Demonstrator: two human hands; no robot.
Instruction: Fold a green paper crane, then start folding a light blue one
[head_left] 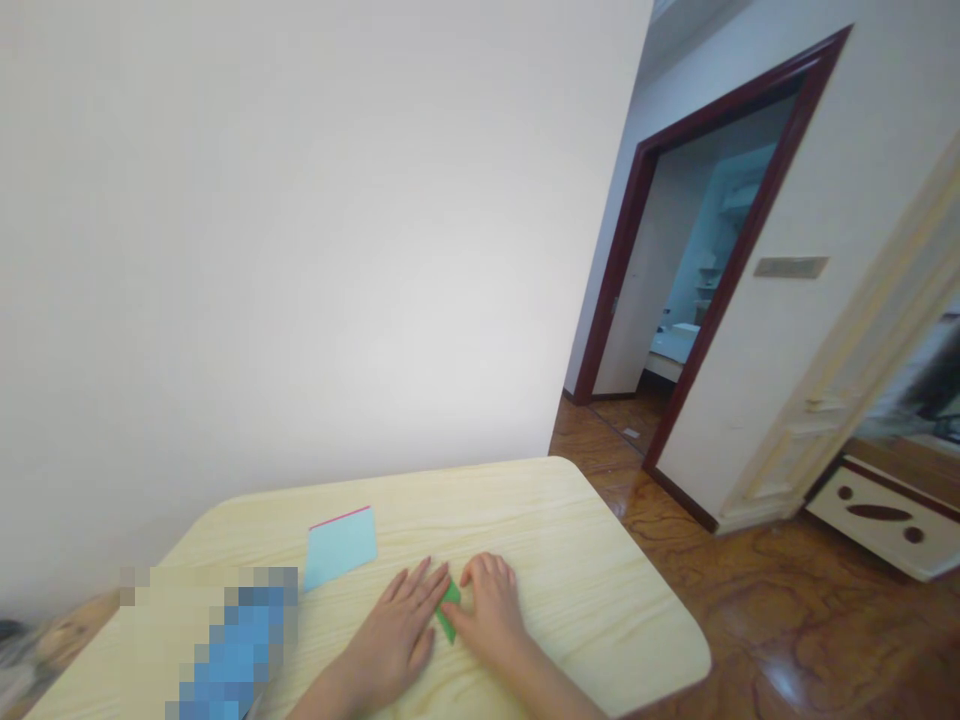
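A small green piece of folded paper (448,622) lies on the pale wood-grain table between my two hands. My left hand (397,625) rests flat with its fingers spread, its fingertips at the paper's upper left edge. My right hand (489,605) is bent, with its thumb pressing on the green paper and its other fingers curled against the tabletop. Part of the paper is hidden under the fingers. Farther back on the left lies a light blue sheet (342,548) with a pink strip along its top edge.
The table (600,590) has rounded corners and stands against a white wall. A blurred-out blue object (236,650) is at its left front. To the right are wooden flooring, a doorway and a white drawer unit (881,515).
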